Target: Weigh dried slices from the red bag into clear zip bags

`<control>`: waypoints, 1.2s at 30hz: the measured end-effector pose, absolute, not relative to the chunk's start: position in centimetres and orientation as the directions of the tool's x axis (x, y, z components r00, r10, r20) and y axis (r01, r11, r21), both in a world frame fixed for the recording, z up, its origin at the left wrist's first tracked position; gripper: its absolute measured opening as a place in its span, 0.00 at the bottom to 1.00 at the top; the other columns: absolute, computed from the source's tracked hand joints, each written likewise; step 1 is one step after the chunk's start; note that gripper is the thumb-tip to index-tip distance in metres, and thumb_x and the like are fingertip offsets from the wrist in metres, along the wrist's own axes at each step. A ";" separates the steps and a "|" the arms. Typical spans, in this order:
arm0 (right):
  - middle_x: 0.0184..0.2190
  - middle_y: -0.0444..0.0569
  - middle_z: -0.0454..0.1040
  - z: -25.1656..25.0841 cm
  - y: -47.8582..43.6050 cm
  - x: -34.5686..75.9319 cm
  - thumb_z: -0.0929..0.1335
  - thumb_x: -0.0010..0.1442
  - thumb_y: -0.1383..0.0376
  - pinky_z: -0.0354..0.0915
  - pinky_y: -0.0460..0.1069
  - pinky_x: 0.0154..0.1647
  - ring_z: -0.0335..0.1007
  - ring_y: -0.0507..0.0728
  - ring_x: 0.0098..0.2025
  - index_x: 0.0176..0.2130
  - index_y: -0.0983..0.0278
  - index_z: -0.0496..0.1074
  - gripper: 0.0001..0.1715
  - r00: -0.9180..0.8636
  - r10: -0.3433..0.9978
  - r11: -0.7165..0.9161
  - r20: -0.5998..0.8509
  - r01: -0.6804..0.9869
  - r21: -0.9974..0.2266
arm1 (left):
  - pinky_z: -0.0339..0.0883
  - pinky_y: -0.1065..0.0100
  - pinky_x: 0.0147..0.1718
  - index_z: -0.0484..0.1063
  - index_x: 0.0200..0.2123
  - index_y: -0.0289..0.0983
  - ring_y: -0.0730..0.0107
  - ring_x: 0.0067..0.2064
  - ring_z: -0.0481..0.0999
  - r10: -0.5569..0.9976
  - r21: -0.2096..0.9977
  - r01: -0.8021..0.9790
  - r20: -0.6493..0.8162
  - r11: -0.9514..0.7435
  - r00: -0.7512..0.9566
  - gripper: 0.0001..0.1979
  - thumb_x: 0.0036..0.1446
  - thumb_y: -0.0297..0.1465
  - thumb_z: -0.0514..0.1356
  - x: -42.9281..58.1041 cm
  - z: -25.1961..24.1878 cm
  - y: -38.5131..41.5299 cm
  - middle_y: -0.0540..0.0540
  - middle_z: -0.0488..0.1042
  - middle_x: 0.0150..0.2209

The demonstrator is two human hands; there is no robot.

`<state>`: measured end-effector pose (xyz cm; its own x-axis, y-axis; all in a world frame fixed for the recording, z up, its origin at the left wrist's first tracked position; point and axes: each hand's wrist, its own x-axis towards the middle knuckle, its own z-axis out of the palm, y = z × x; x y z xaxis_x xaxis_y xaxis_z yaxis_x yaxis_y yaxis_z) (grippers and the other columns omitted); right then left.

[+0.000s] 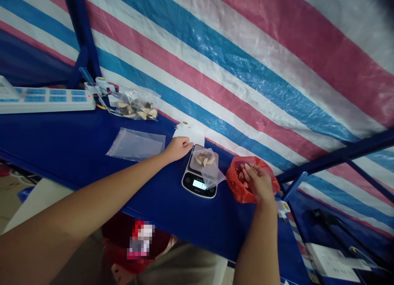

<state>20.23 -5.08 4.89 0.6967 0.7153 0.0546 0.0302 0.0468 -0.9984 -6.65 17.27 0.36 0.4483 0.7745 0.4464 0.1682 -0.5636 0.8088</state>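
My left hand (179,149) is curled into a loose fist at the scale's far left corner, with nothing visible in it. A black and white digital kitchen scale (199,182) has its display lit; the digits are hard to read. On its plate lies a clear zip bag (212,174) with several cream, brown-edged pieces (205,158) inside. To the right, a red plastic bag (238,190) stands with its mouth open, holding reddish-brown pieces (242,176). My right hand (260,180) reaches into that mouth, fingers pinched together around what looks like a pale piece, partly hidden.
Flat clear bags (135,144) lie left of the scale. Behind them sits a filled clear bag (140,106) of similar pieces, near a power strip (49,99). White paper (189,134) lies behind the scale. A striped tarp (215,92) slopes up along the blue table's (172,207) back edge.
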 end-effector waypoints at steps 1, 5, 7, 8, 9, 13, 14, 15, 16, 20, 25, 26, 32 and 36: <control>0.40 0.50 0.81 5.1 -5.0 19.9 0.83 0.41 0.56 0.77 0.48 0.33 0.81 0.60 0.42 0.40 0.62 0.73 0.30 0.682 0.729 0.054 0.059 0.028 -0.998 | 0.47 0.67 0.27 0.46 0.19 0.40 0.76 0.24 0.51 0.774 0.810 0.163 0.448 -0.563 0.448 0.23 0.56 0.38 0.58 -6.7 0.4 17.3 0.57 0.47 0.18; 0.39 0.47 0.81 6.1 -5.0 18.5 0.82 0.43 0.55 0.67 0.43 0.19 0.77 0.54 0.31 0.41 0.60 0.74 0.28 0.634 0.771 0.044 0.056 0.035 -0.998 | 0.47 0.68 0.27 0.47 0.19 0.40 0.76 0.23 0.51 0.770 0.815 0.144 0.452 -0.562 0.450 0.23 0.57 0.39 0.58 -6.7 0.3 17.3 0.57 0.47 0.18; 0.36 0.45 0.80 6.4 -5.0 17.9 0.82 0.43 0.54 0.60 0.43 0.14 0.73 0.52 0.25 0.41 0.60 0.75 0.28 0.626 0.778 0.034 0.055 0.045 -0.998 | 0.47 0.68 0.27 0.47 0.19 0.40 0.76 0.23 0.51 0.768 0.812 0.145 0.453 -0.565 0.452 0.23 0.57 0.39 0.58 -6.7 0.2 17.3 0.57 0.48 0.18; 0.33 0.44 0.79 6.5 -5.0 17.7 0.82 0.43 0.54 0.59 0.43 0.13 0.71 0.51 0.24 0.42 0.60 0.75 0.29 0.626 0.777 0.032 0.056 0.049 -0.998 | 0.48 0.68 0.26 0.47 0.19 0.40 0.76 0.23 0.51 0.767 0.812 0.145 0.454 -0.566 0.453 0.23 0.57 0.39 0.58 -6.7 0.2 17.3 0.57 0.48 0.18; 0.29 0.43 0.77 6.6 -5.0 17.7 0.82 0.43 0.54 0.58 0.43 0.13 0.70 0.52 0.23 0.42 0.60 0.75 0.29 0.633 0.772 0.033 0.059 0.053 -0.998 | 0.48 0.68 0.26 0.47 0.19 0.40 0.76 0.23 0.51 0.767 0.811 0.145 0.454 -0.566 0.454 0.23 0.57 0.39 0.58 -6.7 0.3 17.3 0.57 0.48 0.18; 0.25 0.41 0.74 6.6 -5.2 18.5 0.82 0.41 0.54 0.63 0.45 0.20 0.69 0.52 0.25 0.35 0.61 0.73 0.26 0.740 0.660 0.089 0.129 0.093 -0.992 | 0.48 0.67 0.26 0.48 0.19 0.40 0.76 0.23 0.52 0.767 0.809 0.152 0.452 -0.567 0.455 0.23 0.57 0.39 0.58 -6.7 0.4 17.3 0.57 0.48 0.18; 0.25 0.41 0.74 6.6 -5.3 18.8 0.82 0.40 0.55 0.64 0.45 0.22 0.68 0.51 0.25 0.33 0.62 0.72 0.26 0.763 0.630 0.104 0.147 0.104 -0.989 | 0.48 0.67 0.26 0.48 0.18 0.40 0.76 0.23 0.52 0.767 0.808 0.155 0.452 -0.568 0.456 0.23 0.56 0.38 0.58 -6.7 0.4 17.3 0.56 0.48 0.18; 0.25 0.40 0.73 6.7 -5.5 19.0 0.83 0.39 0.55 0.62 0.44 0.22 0.66 0.49 0.23 0.31 0.62 0.71 0.26 0.775 0.611 0.115 0.162 0.115 -0.987 | 0.48 0.67 0.26 0.48 0.18 0.40 0.76 0.23 0.52 0.767 0.808 0.157 0.451 -0.568 0.457 0.23 0.56 0.38 0.58 -6.7 0.5 17.3 0.56 0.48 0.18; 0.23 0.39 0.71 6.7 -5.6 19.3 0.82 0.39 0.55 0.60 0.44 0.21 0.62 0.47 0.21 0.29 0.62 0.69 0.26 0.776 0.606 0.120 0.173 0.127 -0.985 | 0.48 0.67 0.26 0.48 0.18 0.39 0.76 0.23 0.52 0.768 0.808 0.158 0.449 -0.567 0.457 0.23 0.56 0.38 0.58 -6.7 0.5 17.3 0.56 0.49 0.18; 0.19 0.36 0.65 7.1 -6.1 19.1 0.81 0.42 0.53 0.55 0.43 0.19 0.54 0.46 0.18 0.27 0.61 0.66 0.26 0.721 0.666 0.117 0.191 0.152 -0.981 | 0.48 0.68 0.26 0.48 0.18 0.40 0.76 0.23 0.52 0.772 0.815 0.154 0.443 -0.559 0.456 0.23 0.56 0.38 0.58 -6.7 0.4 17.2 0.56 0.49 0.18; 0.25 0.41 0.73 7.9 -6.6 17.5 0.81 0.44 0.55 0.63 0.44 0.22 0.66 0.50 0.23 0.34 0.60 0.72 0.23 0.521 0.852 -0.005 0.052 0.107 -0.994 | 0.48 0.67 0.26 0.48 0.18 0.40 0.76 0.23 0.52 0.773 0.820 0.149 0.438 -0.553 0.459 0.22 0.56 0.37 0.58 -6.7 0.3 17.2 0.56 0.49 0.18; 0.26 0.42 0.75 8.1 -6.8 17.2 0.81 0.45 0.56 0.64 0.44 0.24 0.67 0.50 0.24 0.34 0.60 0.72 0.21 0.466 0.884 -0.026 0.034 0.122 -0.992 | 0.48 0.67 0.26 0.48 0.18 0.40 0.76 0.23 0.52 0.774 0.820 0.148 0.438 -0.552 0.458 0.22 0.56 0.37 0.58 -6.7 0.3 17.2 0.56 0.49 0.18; 0.27 0.46 0.78 8.3 -6.8 16.1 0.82 0.44 0.62 0.72 0.47 0.32 0.74 0.52 0.28 0.34 0.63 0.74 0.21 0.120 0.954 -0.293 -0.275 0.170 -0.941 | 0.48 0.68 0.26 0.48 0.19 0.39 0.76 0.23 0.52 0.774 0.825 0.148 0.428 -0.545 0.466 0.22 0.56 0.38 0.59 -6.6 0.2 17.3 0.56 0.49 0.18; 0.26 0.45 0.78 7.7 -6.2 16.1 0.83 0.42 0.62 0.72 0.46 0.33 0.75 0.52 0.30 0.33 0.64 0.73 0.23 0.102 0.928 -0.370 -0.358 0.151 -0.917 | 0.48 0.68 0.26 0.49 0.19 0.39 0.76 0.23 0.52 0.770 0.836 0.130 0.416 -0.534 0.484 0.23 0.57 0.40 0.59 -6.7 0.2 17.2 0.56 0.49 0.18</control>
<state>16.05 -6.21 7.71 0.1018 0.9280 -0.3583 0.1506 -0.3704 -0.9166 -6.65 17.22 0.18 0.4842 0.7696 0.4162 0.1301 -0.5337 0.8356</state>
